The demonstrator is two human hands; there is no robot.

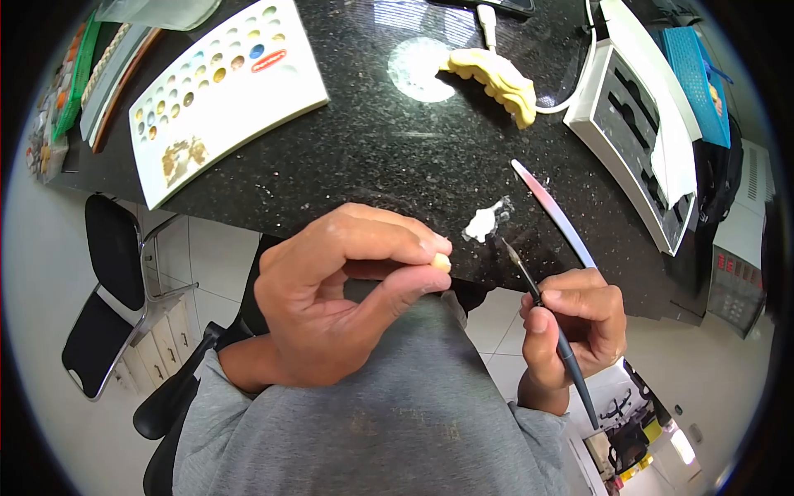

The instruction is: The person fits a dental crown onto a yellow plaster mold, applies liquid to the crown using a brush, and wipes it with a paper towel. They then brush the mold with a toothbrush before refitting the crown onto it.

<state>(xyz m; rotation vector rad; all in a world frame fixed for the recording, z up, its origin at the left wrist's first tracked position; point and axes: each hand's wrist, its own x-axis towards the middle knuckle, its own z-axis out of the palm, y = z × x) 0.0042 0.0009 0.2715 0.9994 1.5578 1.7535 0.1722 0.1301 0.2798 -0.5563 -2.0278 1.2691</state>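
Note:
Between thumb and fingertips, my left hand (331, 289) pinches a small yellowish dental crown (441, 262), mostly covered by the fingers. My right hand (579, 326) holds a fine paintbrush (565, 347) like a pen, its dark handle slanting down to the right. The brush tip points up and left, close to a white patch of powder or paste (480, 224) on the dark countertop (372, 157). Beyond the right hand lies a long, thin strip (552, 207), pinkish at one end and bluish at the other. The crown and the brush are apart.
A white palette (231, 91) with several coloured wells stands at the back left. A yellow dental arch model (495, 78) sits at the back, near a white cable (487, 29). To the right are a white box (633, 140) and a blue basket (697, 83). Black chairs (116, 252) stand left.

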